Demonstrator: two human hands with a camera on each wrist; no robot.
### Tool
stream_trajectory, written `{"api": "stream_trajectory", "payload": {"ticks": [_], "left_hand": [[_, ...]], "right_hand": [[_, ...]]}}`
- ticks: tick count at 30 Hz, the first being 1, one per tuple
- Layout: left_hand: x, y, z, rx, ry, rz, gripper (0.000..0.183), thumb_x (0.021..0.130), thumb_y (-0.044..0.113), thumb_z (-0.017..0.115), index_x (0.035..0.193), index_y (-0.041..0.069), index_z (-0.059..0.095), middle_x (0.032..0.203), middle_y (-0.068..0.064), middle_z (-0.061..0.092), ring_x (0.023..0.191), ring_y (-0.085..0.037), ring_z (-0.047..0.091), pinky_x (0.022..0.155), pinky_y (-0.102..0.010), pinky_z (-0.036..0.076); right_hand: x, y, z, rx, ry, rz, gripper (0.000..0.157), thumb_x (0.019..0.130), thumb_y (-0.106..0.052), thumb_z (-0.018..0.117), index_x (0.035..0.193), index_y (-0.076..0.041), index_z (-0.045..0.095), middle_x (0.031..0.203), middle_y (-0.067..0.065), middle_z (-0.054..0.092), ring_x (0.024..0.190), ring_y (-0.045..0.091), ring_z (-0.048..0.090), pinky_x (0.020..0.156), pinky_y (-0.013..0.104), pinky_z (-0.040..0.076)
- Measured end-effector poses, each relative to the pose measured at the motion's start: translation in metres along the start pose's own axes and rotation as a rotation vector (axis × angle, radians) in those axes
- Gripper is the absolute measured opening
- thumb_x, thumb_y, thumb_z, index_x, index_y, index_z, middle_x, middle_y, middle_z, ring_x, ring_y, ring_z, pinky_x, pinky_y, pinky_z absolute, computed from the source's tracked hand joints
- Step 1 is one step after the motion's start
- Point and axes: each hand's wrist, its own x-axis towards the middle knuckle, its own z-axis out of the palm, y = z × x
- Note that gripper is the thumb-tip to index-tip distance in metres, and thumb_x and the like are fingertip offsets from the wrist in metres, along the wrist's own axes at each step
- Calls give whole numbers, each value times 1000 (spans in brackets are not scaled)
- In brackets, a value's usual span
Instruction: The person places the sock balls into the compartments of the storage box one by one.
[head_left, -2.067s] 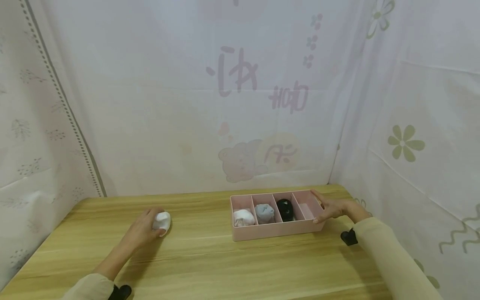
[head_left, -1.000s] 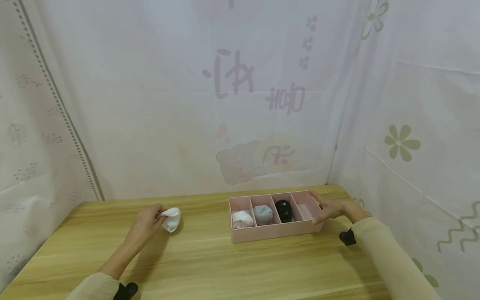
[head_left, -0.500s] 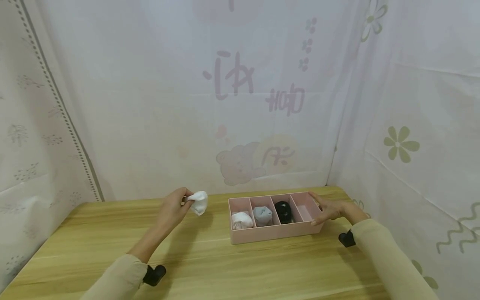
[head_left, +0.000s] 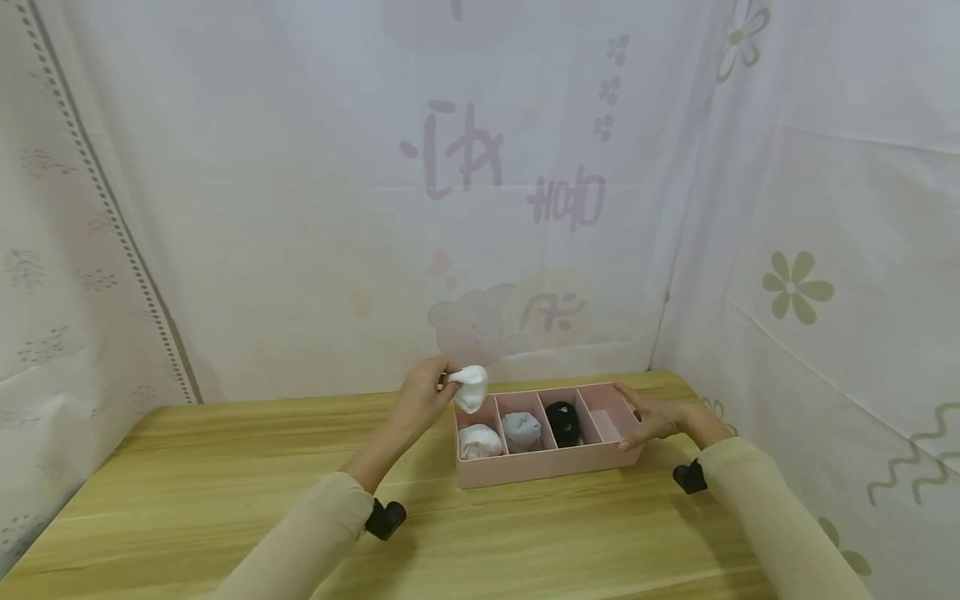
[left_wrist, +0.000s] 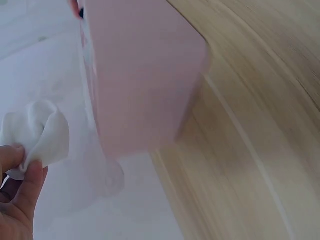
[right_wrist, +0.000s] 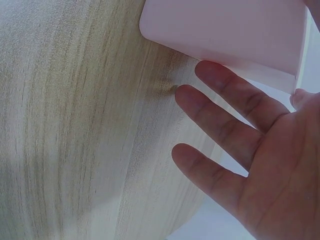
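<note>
My left hand [head_left: 420, 398] pinches a white rolled-up sock [head_left: 470, 389] by its edge, thumb against fingertips. In the head view the sock hangs over the far left corner of a pink divided box [head_left: 551, 467]. The left wrist view shows the sock [left_wrist: 37, 132] bunched and soft beside the box wall. My right hand [head_left: 663, 419] holds the box's right end, thumb at the front corner and a finger at the far corner. Its other fingers [right_wrist: 220, 122] stretch out below the box in the right wrist view.
The box's compartments hold a white bundle [head_left: 480, 443], a grey one [head_left: 522, 431] and a black one [head_left: 563, 423]; the rightmost shows its bare floor [head_left: 609, 421]. The box stands on a wooden table [head_left: 225, 483]. Printed curtains [head_left: 315, 250] enclose the back and sides.
My left hand has lifted the white sock off the left of the table and carried it right, up to the box's left end. The right hand and box have stayed in place.
</note>
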Motion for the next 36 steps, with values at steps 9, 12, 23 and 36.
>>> {"api": "stream_trajectory", "payload": {"ticks": [9,12,23,36], "left_hand": [[23,28,40,-60,-25,29,11,78,-9,69,86,-4,63,89,-18,67,84,-30,67,68,-31,57],[26,35,51,-63,-34,39,11,79,-8,68,87,-4,63,90,-18,67,83,-28,66,68,-31,56],[32,53,92,-97,-59,11,9,81,-4,68,89,-1,64,91,-14,67,82,-23,65,67,-22,54],[35,85,132,-170,-63,-6,11,82,-2,69,92,1,65,95,-11,67,84,-20,64,70,-19,52]], "right_hand": [[0,1,-1,-26,21,7,124,76,-29,79,145,-2,-21,146,38,-13,131,60,12,100,63,33],[0,-1,-1,-15,16,10,124,77,-27,79,145,-2,-22,145,41,-9,131,60,15,99,63,33],[-1,-2,3,33,14,17,123,77,-22,78,145,-3,-23,144,43,3,131,56,22,100,61,34],[2,3,1,2,14,7,123,78,-26,77,144,-3,-23,143,43,9,130,56,24,100,61,34]]}}
